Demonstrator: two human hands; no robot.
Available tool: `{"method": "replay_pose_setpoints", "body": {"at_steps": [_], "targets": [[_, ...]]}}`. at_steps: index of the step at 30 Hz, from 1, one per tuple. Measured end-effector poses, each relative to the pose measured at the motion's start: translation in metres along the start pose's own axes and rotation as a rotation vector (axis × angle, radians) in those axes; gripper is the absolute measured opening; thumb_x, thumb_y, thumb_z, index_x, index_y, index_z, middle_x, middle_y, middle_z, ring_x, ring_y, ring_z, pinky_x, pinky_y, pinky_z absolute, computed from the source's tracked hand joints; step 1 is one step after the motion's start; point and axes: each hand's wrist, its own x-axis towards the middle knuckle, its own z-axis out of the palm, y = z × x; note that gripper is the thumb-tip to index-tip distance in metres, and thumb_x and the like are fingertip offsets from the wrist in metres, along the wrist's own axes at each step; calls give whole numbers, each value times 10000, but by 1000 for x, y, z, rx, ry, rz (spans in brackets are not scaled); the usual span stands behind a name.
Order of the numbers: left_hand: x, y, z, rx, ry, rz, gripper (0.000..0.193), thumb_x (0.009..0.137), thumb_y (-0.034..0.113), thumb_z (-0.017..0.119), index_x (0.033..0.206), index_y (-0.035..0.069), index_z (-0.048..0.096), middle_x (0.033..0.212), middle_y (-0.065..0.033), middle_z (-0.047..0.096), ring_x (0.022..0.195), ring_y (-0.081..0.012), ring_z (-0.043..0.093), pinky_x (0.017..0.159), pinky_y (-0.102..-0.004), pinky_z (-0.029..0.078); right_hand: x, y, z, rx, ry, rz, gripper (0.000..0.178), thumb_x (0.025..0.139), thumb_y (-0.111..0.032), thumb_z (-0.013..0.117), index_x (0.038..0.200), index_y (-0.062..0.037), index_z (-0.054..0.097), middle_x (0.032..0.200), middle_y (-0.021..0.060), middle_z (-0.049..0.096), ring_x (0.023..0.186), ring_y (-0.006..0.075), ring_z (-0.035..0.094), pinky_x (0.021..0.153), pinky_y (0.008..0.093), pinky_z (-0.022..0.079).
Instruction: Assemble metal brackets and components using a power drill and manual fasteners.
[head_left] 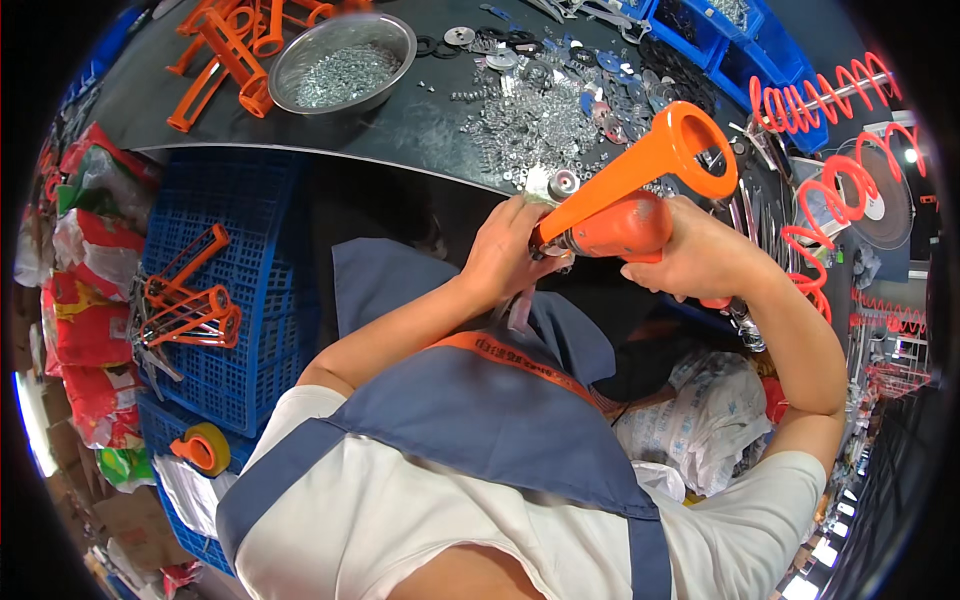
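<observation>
My left hand point(502, 250) is closed around the narrow end of an orange caulking gun frame point(612, 183), at the table's near edge. The frame slants up to the right and ends in a wide ring. In my right hand point(715, 250) is a red-orange air screwdriver point(632, 226), lying just under the frame. Its nose points left, at the end of the frame by my left fingers. The exact contact there is hidden by my fingers. A small round metal part point(563, 184) shows just beyond my left fingertips.
Loose springs and small metal parts point(535, 120) cover the dark tabletop point(425, 135). A steel bowl point(392, 92) of small metal pieces stands beside more orange frames point(235, 65). Blue bins point(780, 50) and a coiled red air hose point(850, 190) are at right; blue crates point(255, 280) stand left.
</observation>
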Motion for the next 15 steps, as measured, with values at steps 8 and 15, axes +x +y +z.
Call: {"method": "replay_pose_setpoints", "body": {"at_steps": [8,15], "targets": [[5,-9,-66,45,0,152,549,635,214,810,1092,32,565,968,-142,592,898,-338,578,788,-410,468,-46,60,1,34,353,-372,357,765,-254,660,1025,-11,636,851,88,650,679,260,625,774,423,468],[110,-50,-190,687,389,-101,526,776,351,684,1225,113,548,1262,-168,450,1191,-413,405,895,-549,426,-67,221,13,186,795,49,505,784,-102,663,1248,18,503,1156,203,585,1072,354,560,984,375,409]]}}
